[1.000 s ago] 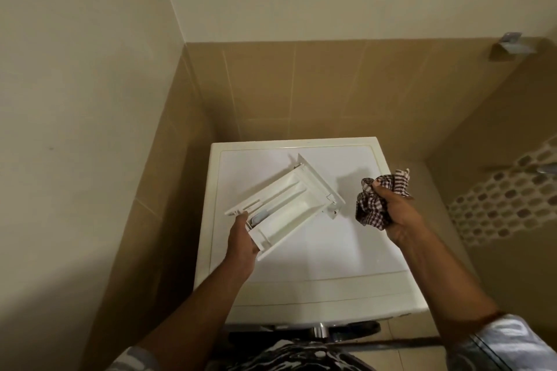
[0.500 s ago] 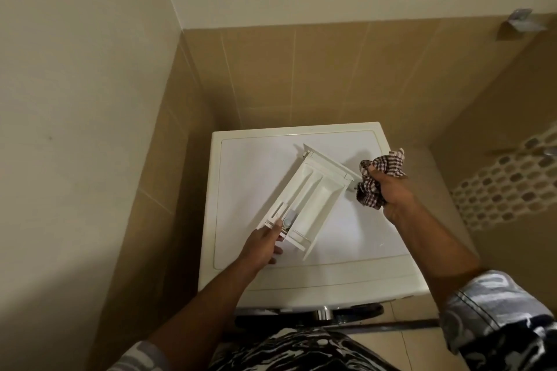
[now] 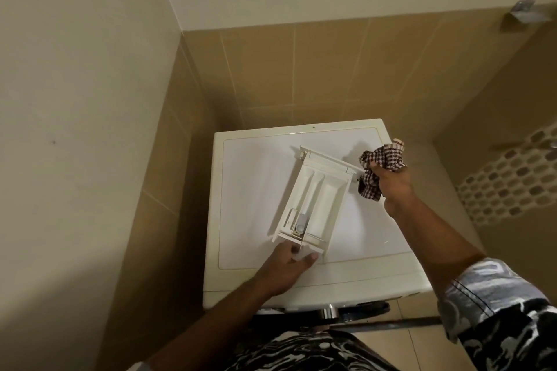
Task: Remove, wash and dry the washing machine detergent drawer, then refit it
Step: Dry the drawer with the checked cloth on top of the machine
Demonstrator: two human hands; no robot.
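The left hand (image 3: 286,268) grips the near end of the white detergent drawer (image 3: 315,196), fingers curled round its edge. The drawer sits over the washing machine top (image 3: 250,190), open side up, front panel at the far end; whether it rests there cannot be told. Just beside that panel, the right hand (image 3: 391,184) clenches a bunched checked cloth (image 3: 382,158).

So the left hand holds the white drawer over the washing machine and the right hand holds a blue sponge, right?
Not quite. The head view shows the right hand gripping a checked cloth, not a blue sponge. The left hand does hold the detergent drawer over the washing machine.
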